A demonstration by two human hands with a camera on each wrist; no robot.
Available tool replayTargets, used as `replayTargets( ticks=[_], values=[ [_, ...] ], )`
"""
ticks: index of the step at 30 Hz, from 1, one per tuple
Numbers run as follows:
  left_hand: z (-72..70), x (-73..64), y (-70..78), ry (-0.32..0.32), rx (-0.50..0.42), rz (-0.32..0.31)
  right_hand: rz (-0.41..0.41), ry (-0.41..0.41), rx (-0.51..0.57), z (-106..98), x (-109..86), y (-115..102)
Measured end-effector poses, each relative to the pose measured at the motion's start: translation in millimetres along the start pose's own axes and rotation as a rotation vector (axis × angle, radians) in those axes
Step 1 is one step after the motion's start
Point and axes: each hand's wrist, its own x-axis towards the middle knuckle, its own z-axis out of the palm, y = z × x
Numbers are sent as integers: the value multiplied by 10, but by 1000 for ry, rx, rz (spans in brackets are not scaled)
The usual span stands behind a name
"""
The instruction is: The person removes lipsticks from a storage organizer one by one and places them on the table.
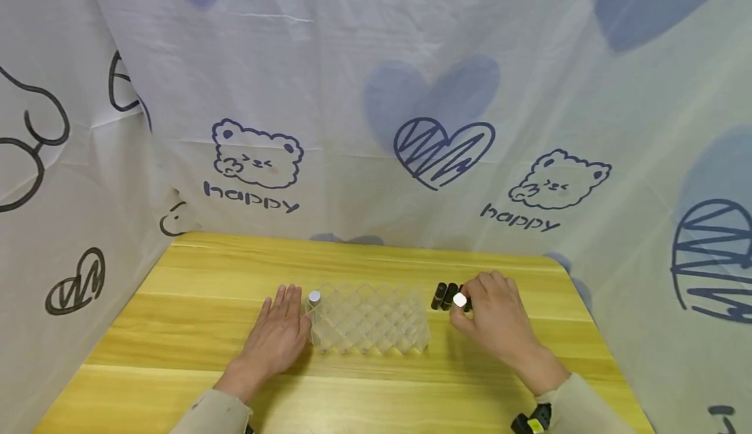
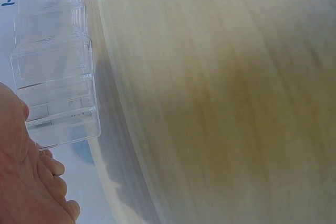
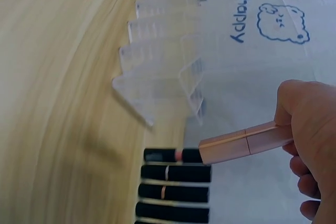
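Observation:
A clear diamond-grid organizer [image 1: 369, 322] stands upright on the table. In its back left compartment sits a tube with a silvery top [image 1: 314, 297]. My left hand [image 1: 277, 336] lies along the organizer's left side, fingers straight, thumb at its edge. To the right of the organizer, my right hand [image 1: 496, 313] pinches a rose-gold lipstick tube [image 3: 245, 141] between thumb and fingers near one end. That lipstick overlaps the nearest of several black lipstick tubes [image 3: 176, 173] in the right wrist view. These stand in a row beyond the organizer's right side.
The wooden table [image 1: 329, 398] has its back edge against a white printed cloth [image 1: 352, 179]. More of this cloth hangs along the left and right sides. A dark wrist strap [image 1: 531, 419] is on the right sleeve.

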Motion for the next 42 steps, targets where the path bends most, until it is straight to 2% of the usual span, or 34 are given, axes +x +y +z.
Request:
replayTargets(
  ticks=[8,19,34,42],
  values=[
    [1,-13,-7,5,-8,-3,-12,28,-12,6,-200,232],
    [-5,-17,-5,-4,-14,-8,38,6,-47,56,-450,663],
    [4,-5,-11,-6,1,5,115,-5,-76,168,-543,1026],
    [4,-8,-6,-11,-6,2,149,-9,-80,267,-544,1152]
  ],
)
